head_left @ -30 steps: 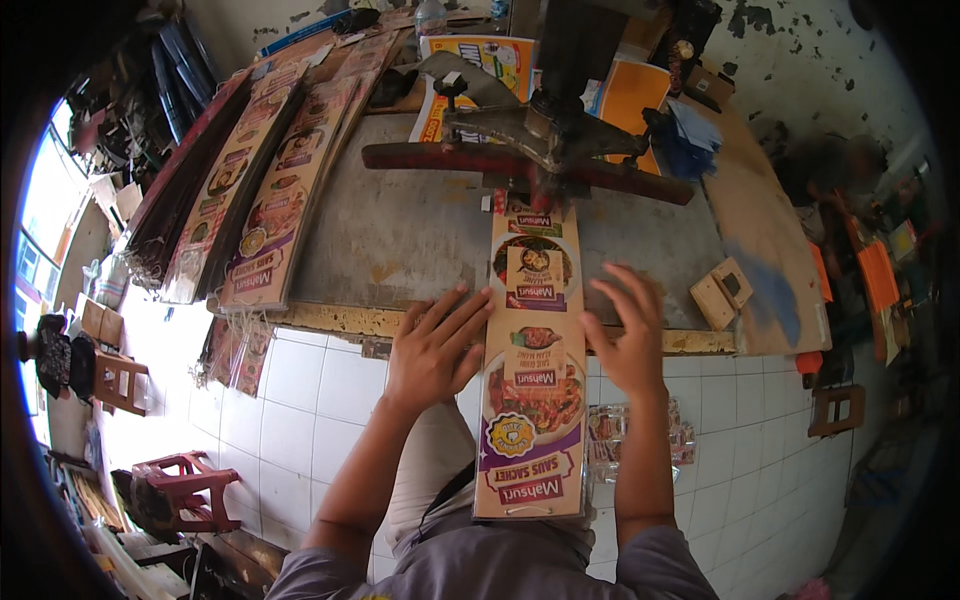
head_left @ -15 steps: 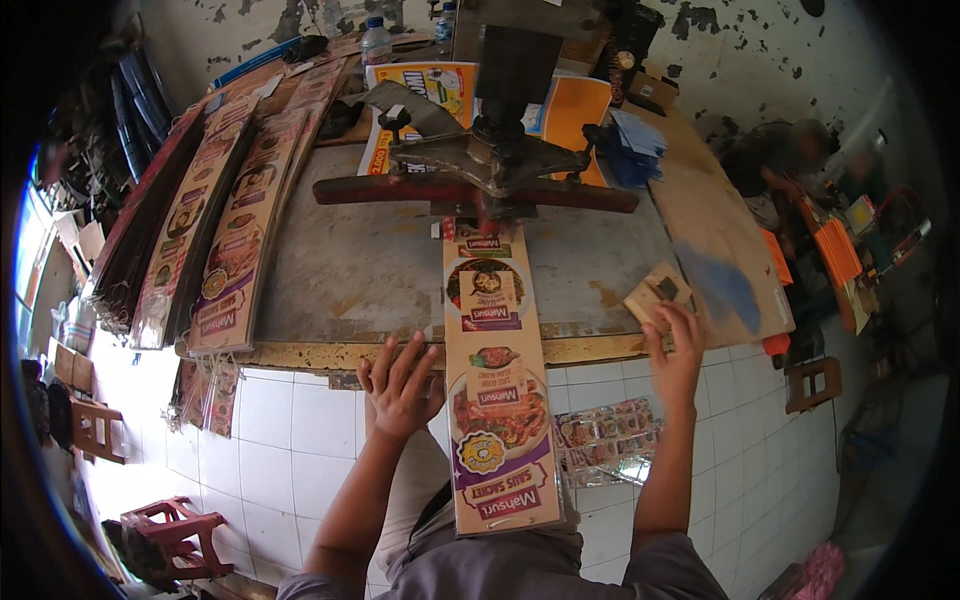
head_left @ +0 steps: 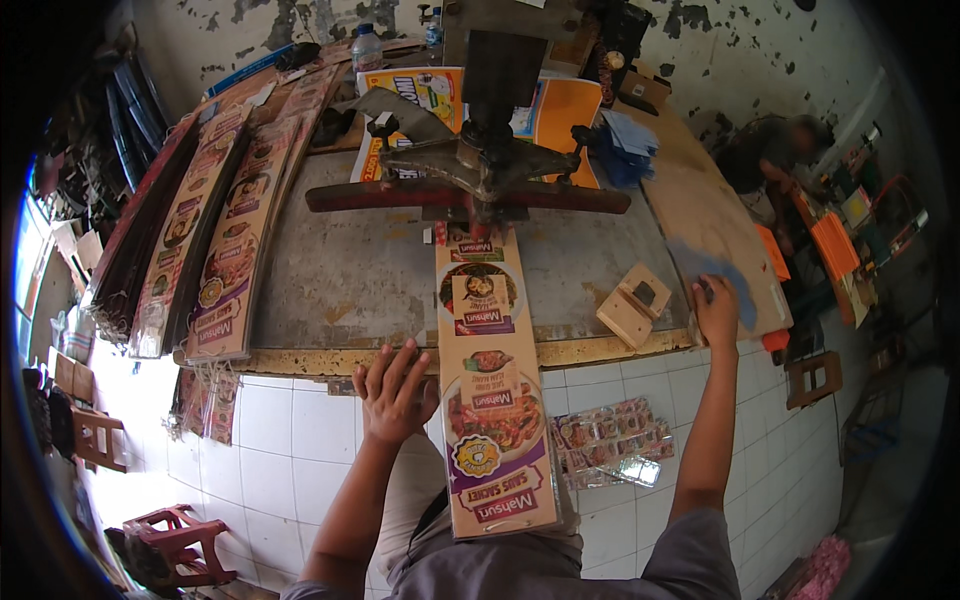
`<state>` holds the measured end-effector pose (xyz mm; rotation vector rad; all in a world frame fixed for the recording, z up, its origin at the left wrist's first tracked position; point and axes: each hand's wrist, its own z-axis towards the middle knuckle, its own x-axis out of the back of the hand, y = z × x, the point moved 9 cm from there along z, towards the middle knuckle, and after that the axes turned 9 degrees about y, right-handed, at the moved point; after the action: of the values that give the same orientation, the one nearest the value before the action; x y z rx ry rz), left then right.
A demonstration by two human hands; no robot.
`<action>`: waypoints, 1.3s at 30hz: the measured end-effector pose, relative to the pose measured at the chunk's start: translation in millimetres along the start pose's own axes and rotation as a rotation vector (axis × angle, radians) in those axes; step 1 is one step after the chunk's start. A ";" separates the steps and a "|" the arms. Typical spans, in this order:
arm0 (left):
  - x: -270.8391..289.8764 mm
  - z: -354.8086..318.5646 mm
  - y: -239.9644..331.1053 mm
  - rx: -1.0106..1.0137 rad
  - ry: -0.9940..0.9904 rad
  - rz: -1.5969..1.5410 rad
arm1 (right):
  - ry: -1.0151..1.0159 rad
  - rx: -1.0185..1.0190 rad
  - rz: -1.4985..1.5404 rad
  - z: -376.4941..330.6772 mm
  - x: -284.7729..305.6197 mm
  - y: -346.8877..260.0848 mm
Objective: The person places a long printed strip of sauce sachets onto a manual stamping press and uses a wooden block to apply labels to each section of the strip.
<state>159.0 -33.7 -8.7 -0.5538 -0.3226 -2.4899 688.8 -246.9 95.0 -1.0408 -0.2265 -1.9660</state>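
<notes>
A long printed cardboard strip [head_left: 490,400] lies down the middle of the metal-topped table [head_left: 340,270]. Its far end sits under a dark iron press [head_left: 470,170], and its near end hangs over the front edge toward my lap. My left hand [head_left: 395,390] rests flat with fingers spread against the strip's left edge at the table front. My right hand [head_left: 717,312] is stretched out to the table's right front corner, with fingers curled over a small dark thing I cannot make out. A pale wooden block [head_left: 632,305] lies between the strip and my right hand.
More long printed strips [head_left: 225,250] are stacked along the table's left side. A brown board [head_left: 700,200] with a blue patch lies on the right. Clear sachet packets [head_left: 610,445] hang against the white tiled front. A red stool [head_left: 170,540] stands lower left. Another person [head_left: 770,150] sits far right.
My right hand has left the strip, passed the wooden block and reached the table's right corner. My left hand stays at the strip's left edge. The strip has slid slightly farther under the press.
</notes>
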 end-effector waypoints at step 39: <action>-0.6 -2.9 0.6 -0.009 0.002 -0.010 | -0.115 -0.243 0.283 23.7 -43.0 79.3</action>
<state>158.9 -35.0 -11.5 -0.5541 -0.3135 -2.5025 775.0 -256.0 60.4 -1.2697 0.0976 -1.7071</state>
